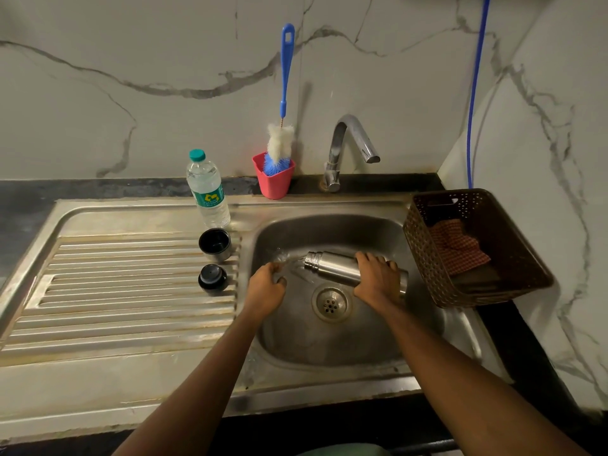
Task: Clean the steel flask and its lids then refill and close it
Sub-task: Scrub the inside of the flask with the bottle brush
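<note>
The right hand point(378, 281) wraps its fingers around the steel flask point(332, 268), tipped sideways over the sink point(329, 340). Water point(289, 258) spills from its mouth beside the left hand point(265, 286), whose fingers are curled and hold nothing. 2 lids point(215, 244) sit left of those fingers. A pink cup point(274, 184) holds a brush point(279, 146). A basket point(424, 258) holds a cloth point(457, 245).

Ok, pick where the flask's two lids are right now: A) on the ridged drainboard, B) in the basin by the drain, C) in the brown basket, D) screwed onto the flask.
A: the cup lid and the black stopper both stand on the ridged drainboard; the flask is uncapped.
</note>
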